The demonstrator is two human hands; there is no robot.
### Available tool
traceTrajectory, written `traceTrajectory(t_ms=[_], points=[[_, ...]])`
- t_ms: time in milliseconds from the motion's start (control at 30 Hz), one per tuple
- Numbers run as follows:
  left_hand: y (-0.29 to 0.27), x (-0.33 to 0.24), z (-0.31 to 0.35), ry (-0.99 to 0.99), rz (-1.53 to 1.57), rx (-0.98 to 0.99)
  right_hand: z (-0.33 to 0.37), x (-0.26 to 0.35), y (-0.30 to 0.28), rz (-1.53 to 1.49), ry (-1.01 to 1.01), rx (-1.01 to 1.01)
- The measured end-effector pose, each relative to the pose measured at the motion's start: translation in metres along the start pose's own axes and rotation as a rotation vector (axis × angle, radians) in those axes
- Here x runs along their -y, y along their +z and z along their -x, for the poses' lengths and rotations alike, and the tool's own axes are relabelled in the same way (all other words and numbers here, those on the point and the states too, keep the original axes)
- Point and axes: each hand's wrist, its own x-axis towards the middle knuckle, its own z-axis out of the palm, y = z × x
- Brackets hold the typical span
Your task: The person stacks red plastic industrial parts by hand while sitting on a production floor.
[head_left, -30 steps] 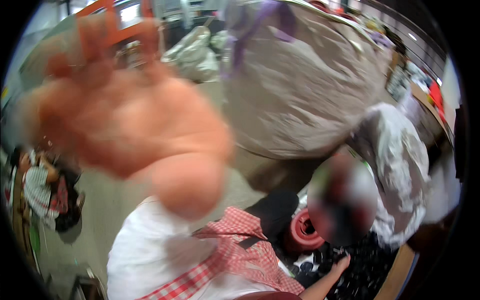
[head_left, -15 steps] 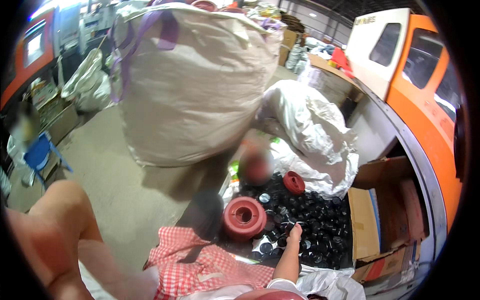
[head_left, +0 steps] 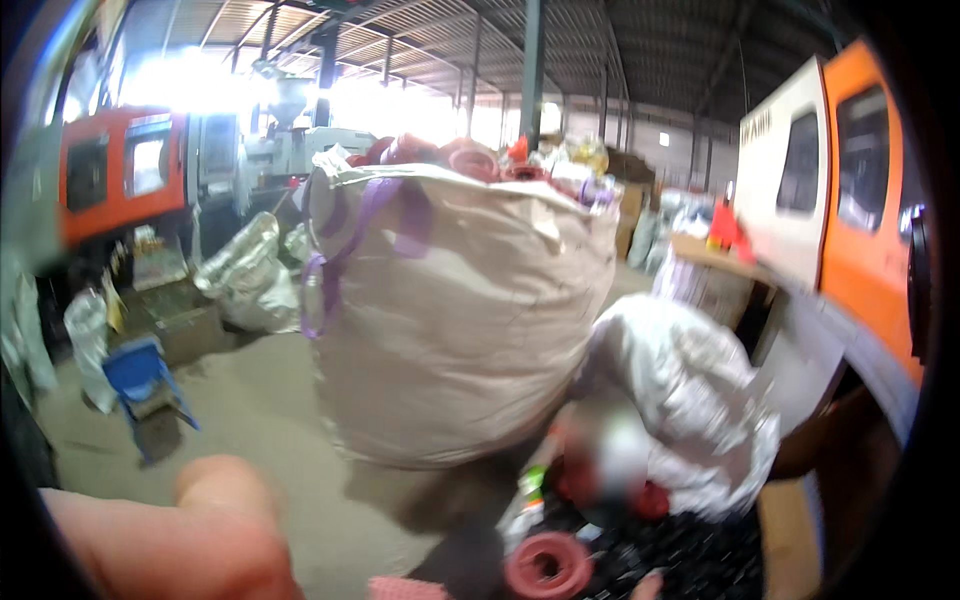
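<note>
Looming near left, the left hand is blurred, its grip unclear; the right hand, mostly out of view, grip also unclear, is beside black pieces, edged right by cardboard. Grey floor runs left of a bulging bag; far, a metal roof.

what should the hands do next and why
Probably bring the left hand over to the small black pieces: it appears far to the left of them, blurred, with no held thing visible, while a fingertip of the right hand shows in front of them, beside the red ring-shaped part.
</note>
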Motion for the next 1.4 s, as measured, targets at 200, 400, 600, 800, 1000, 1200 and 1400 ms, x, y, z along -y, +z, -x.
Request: traceTrajectory(t_ms=[200,400,600,800,1000,1200,1400], points=[[-0.011,-0.029,-0.019,0.034,-0.149,0.145,0.008,0.062,0.070,-0.092,0.009,0.233],[-0.017,-0.043,-0.027,-0.047,-0.320,0.252,0.001,0.042,0.061,-0.072,-0.022,0.241],[-0.074,-0.076,0.013,-0.918,-0.497,0.481,0.021,0.089,0.058,-0.174,-0.340,0.039],[-0.129,-0.137,0.073,-1.764,-0.307,0.534,0.204,0.346,-0.067,-0.885,-0.762,0.728],[-0.106,-0.169,0.105,-2.038,0.125,0.463,0.365,0.525,-0.109,-0.527,-1.534,1.206],[-0.106,-0.174,0.098,-2.071,0.265,0.165,0.405,0.542,-0.104,-0.506,-1.615,1.432],[-0.113,-0.180,0.108,-2.076,0.270,0.167,0.416,0.540,-0.108,-0.476,-1.475,1.582]])
